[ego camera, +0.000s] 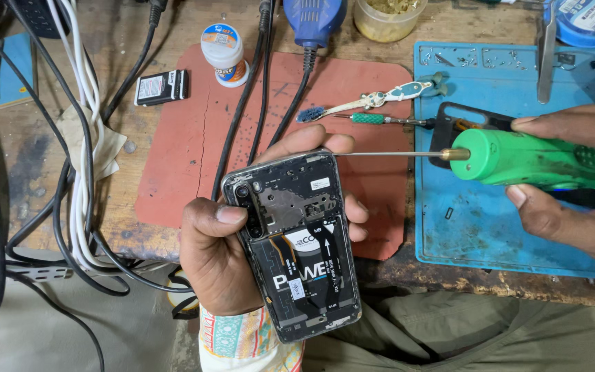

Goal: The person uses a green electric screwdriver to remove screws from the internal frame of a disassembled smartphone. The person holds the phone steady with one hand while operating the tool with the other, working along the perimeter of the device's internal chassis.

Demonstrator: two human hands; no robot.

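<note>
My left hand (218, 258) grips an opened smartphone (294, 244) with its back cover off; the black battery, flex cables and camera module show. The thumb lies on its left edge by the camera. My right hand (573, 196) holds a green electric screwdriver (538, 162) at the right. Its long thin metal bit (387, 153) points left and its tip reaches the phone's top right corner, beside my left fingertips.
A red work mat (173, 151) and a blue mat (463, 227) lie on the wooden bench. On them are a brush (370, 103), a small green-handled screwdriver (380, 119), a white jar (223, 54) and a black battery (162, 87). Cables (77, 172) hang at the left.
</note>
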